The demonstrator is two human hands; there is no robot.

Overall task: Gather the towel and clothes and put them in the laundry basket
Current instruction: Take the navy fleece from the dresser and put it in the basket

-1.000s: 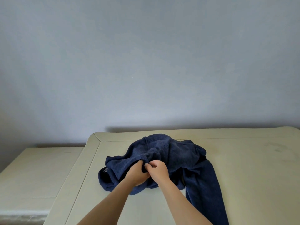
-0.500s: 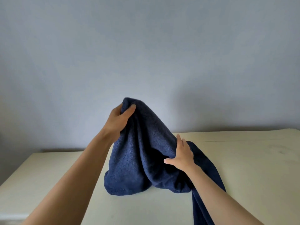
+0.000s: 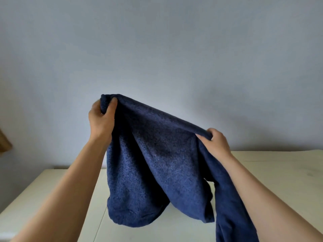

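Two bare hands hold one dark blue towel up above a cream table. Left hand sits higher, fingers closed tight around a bunched top corner. Right hand is lower and to the right, fingers clamped over the towel's upper edge. Fabric stretches between the two hands and hangs in folds; lower folds reach the tabletop, one long end drops past the bottom frame edge by the right forearm. Plain grey wall behind.
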